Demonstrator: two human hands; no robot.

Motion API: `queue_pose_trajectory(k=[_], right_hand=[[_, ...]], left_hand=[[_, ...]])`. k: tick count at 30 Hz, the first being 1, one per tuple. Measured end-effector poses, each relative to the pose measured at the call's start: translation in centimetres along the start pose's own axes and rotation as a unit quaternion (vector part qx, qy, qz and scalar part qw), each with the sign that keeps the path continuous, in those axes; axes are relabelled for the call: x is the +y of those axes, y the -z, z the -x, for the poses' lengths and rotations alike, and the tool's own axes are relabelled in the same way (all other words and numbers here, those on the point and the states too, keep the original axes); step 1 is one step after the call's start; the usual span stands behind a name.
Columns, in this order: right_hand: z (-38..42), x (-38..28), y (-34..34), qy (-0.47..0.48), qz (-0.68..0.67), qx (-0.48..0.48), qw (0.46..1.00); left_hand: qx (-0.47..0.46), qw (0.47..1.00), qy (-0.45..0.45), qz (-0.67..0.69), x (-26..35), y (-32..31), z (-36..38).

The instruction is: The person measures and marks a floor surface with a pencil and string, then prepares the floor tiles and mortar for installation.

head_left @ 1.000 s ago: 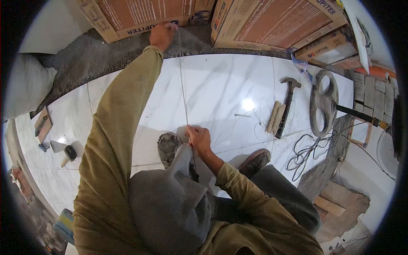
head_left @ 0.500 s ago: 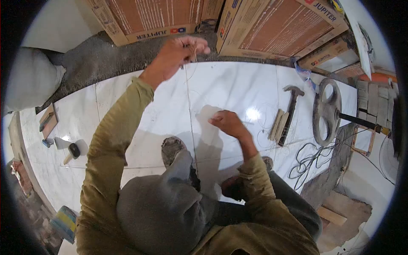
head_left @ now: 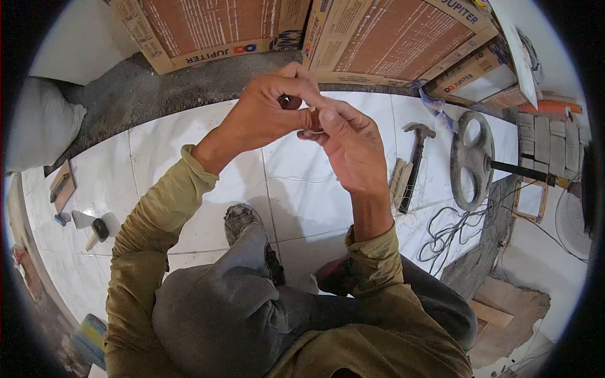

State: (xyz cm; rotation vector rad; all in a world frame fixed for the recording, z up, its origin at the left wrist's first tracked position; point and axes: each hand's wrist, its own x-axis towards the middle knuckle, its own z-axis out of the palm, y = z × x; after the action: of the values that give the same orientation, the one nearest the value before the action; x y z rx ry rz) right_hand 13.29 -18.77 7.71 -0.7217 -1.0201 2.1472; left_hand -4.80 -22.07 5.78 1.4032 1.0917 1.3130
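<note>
Pinching a small brown piece (head_left: 313, 119), both hands' fingers (head_left: 296, 88) meet above hammer (head_left: 413, 160), cardboard boxes (head_left: 391, 38).

Single head-worn view, taken from above and facing forward and down through a wide fisheye lens with a dark circular border. The camera sat close over the left hand (head_left: 265, 113) and right hand (head_left: 346, 142), which met near the frame's centre. Below lay the tiled floor (head_left: 164, 157); cartons (head_left: 214, 28) bounded the top edge. No second view was supplied.
</note>
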Motion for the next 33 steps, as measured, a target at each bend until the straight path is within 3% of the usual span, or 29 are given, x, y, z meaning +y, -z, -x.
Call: queue_pose_trajectory(k=[2, 5, 8, 10, 11, 12, 14, 15, 19, 21, 24, 33], right_hand=[[0.1, 0.8, 1.0, -0.013, 0.004, -0.014, 1.000], [-0.1, 1.2, 1.2, -0.050, 0.120, -0.030, 0.991], [-0.2, 2.0, 0.8, 0.000, 0.119, -0.022, 0.993], [-0.8, 2.6, 1.2, 0.127, 0.053, 0.053, 0.989], [-0.5, 1.4, 0.1, 0.116, -0.028, 0.080, 0.990], [-0.3, 1.0, 0.5, 0.117, -0.028, 0.080, 0.990], [0.0, 0.0, 1.5, 0.079, -0.145, 0.012, 0.986], [0.3, -0.3, 1.0, 0.082, -0.119, 0.057, 0.988], [0.7, -0.9, 1.6, 0.026, -0.112, 0.040, 0.993], [0.6, -0.1, 0.8, 0.068, 0.050, 0.148, 0.985], [0.6, 0.2, 0.0, 0.120, 0.109, 0.183, 0.970], [0.7, -0.3, 0.2, 0.176, 0.208, 0.200, 0.941]], left_hand=[[-0.021, 0.999, 0.010, -0.037, 0.9, 0.4, 0.6], [-0.069, 0.994, 0.060, -0.055, 1.6, 0.6, 0.9], [-0.121, 0.985, 0.118, 0.014, 1.4, 1.2, 0.9], [-0.042, 0.951, 0.071, 0.299, 0.9, 2.1, 0.4], [-0.002, 0.885, 0.098, 0.456, 0.5, 3.4, 0.2], [-0.003, 0.885, 0.098, 0.455, -0.9, 4.4, 0.0], [0.174, 0.838, 0.171, 0.488, -3.0, 5.3, -0.1], [0.185, 0.850, 0.217, 0.443, -3.0, 5.2, 0.1], [0.172, 0.878, 0.230, 0.384, -1.7, 3.2, 0.6], [0.100, 0.909, 0.215, 0.342, -1.1, 2.5, 0.4], [0.048, 0.942, 0.216, 0.253, 0.8, 1.2, 0.4], [-0.020, 0.987, 0.150, 0.063, 2.9, -0.9, 0.3]])
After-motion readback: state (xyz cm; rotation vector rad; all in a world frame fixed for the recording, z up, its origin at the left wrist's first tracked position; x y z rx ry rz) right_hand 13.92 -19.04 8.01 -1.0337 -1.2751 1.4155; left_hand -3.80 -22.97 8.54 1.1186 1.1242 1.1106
